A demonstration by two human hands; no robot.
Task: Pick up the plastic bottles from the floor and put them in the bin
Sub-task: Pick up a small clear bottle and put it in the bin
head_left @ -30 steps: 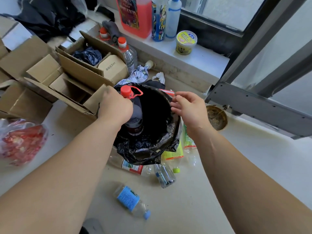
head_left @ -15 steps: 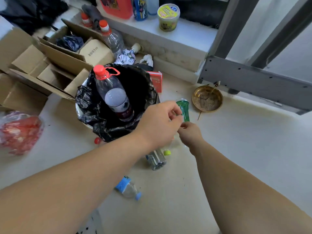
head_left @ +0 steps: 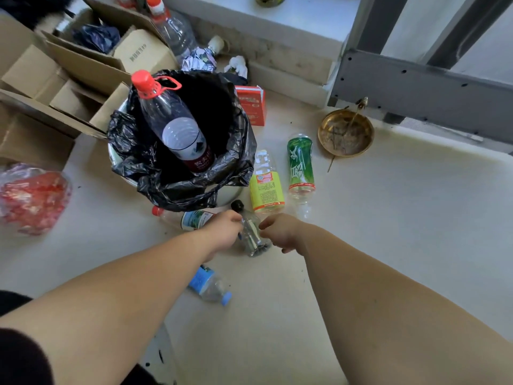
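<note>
A bin lined with a black bag (head_left: 130,151) stands on the floor, and a large clear bottle with a red cap (head_left: 177,129) leans upright inside it. A small clear bottle with a black cap (head_left: 251,234) lies in front of the bin. My left hand (head_left: 224,232) curls around its left side near the neck. My right hand (head_left: 280,232) touches its right side with fingers curled. Also on the floor are a yellow-labelled bottle (head_left: 266,187), a green bottle (head_left: 301,165), a red-capped bottle (head_left: 191,219) and a blue-labelled bottle (head_left: 211,284).
Open cardboard boxes (head_left: 83,65) crowd the left of the bin. A red plastic bag (head_left: 30,198) lies at far left. A red carton (head_left: 251,104) and a brass dish (head_left: 345,133) sit behind the bottles, under a ledge (head_left: 291,37) and a grey metal frame (head_left: 416,84).
My left hand let go of the large bottle, which now stands in the bin. Both hands moved down from the bin's rim to the black-capped bottle on the floor.
</note>
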